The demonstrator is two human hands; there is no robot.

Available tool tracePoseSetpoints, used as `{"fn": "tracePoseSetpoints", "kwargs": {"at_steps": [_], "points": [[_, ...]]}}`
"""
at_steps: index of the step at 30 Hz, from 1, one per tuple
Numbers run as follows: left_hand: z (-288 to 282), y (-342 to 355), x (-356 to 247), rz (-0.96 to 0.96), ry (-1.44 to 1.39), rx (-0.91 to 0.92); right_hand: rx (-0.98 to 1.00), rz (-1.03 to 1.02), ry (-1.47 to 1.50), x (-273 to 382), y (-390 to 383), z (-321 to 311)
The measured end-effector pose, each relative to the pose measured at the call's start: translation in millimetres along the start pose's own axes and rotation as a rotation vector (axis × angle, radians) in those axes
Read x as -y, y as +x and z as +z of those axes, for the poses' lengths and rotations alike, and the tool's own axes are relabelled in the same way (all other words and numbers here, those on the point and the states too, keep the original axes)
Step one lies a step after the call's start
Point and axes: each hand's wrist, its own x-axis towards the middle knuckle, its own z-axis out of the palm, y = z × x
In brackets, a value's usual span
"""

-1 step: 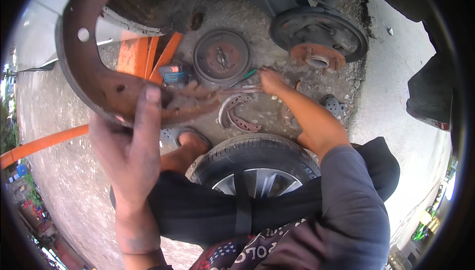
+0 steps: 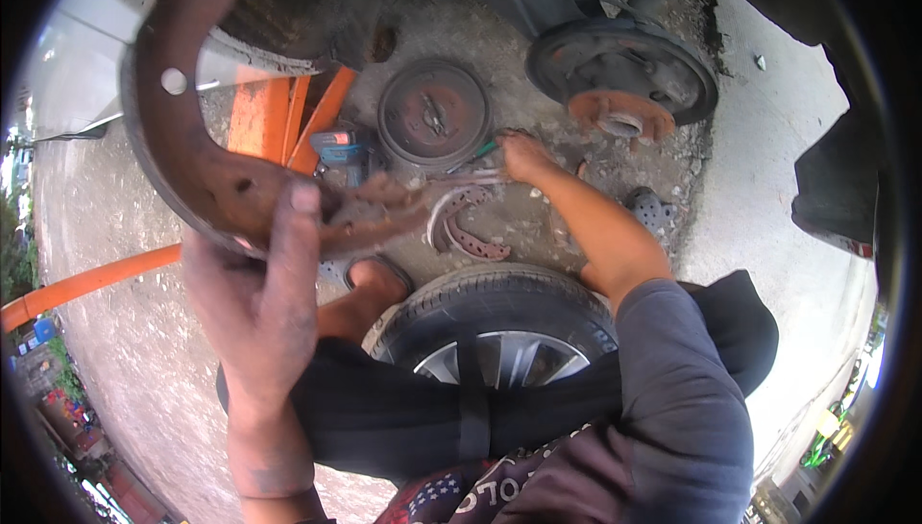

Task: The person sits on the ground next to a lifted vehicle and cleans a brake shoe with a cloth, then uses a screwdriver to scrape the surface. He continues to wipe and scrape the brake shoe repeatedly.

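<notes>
Up close on the left, my left hand [image 2: 254, 317] grips a rusty curved brake shoe [image 2: 206, 164], its thumb pressed on the inner side. The shoe's right end is blurred. My right hand [image 2: 526, 157] reaches down to the ground with its fingers closed. Beside its fingertips is a tool with a green handle [image 2: 486, 148], and pale metal pieces [image 2: 471, 177] lie against it; what it grips is hidden. A second brake shoe [image 2: 469, 236] rests on the ground below these. Just behind lies a round brake drum [image 2: 403, 121].
A wheel with its tyre [image 2: 499, 293] lies between my legs. At the back right hangs a rusty hub [image 2: 619, 113] on its dark backing plate [image 2: 547, 68]. Left of the drum sit a teal power tool [image 2: 336, 147] and orange metal legs [image 2: 257, 121]. An orange bar [image 2: 106, 279] extends leftward.
My left hand and the brake shoe have shifted slightly right and down. The right hand stays at nearly the same spot.
</notes>
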Motion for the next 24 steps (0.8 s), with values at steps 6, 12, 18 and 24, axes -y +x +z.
{"fn": "tracePoseSetpoints", "kwargs": {"at_steps": [6,12,18,24], "points": [[3,3,9,-0.085,-0.028,0.106,0.080,0.122,0.048,-1,50,40],[-3,12,6,-0.053,-0.197,0.229,0.073,-0.109,-0.488,-15,20,31],[-16,21,-10,-0.066,-0.698,0.372,0.880,-0.168,-0.673,32,1,-71],[-11,27,-15,0.128,-1.426,0.478,0.774,-0.240,-0.396,100,-104,-229]]}}
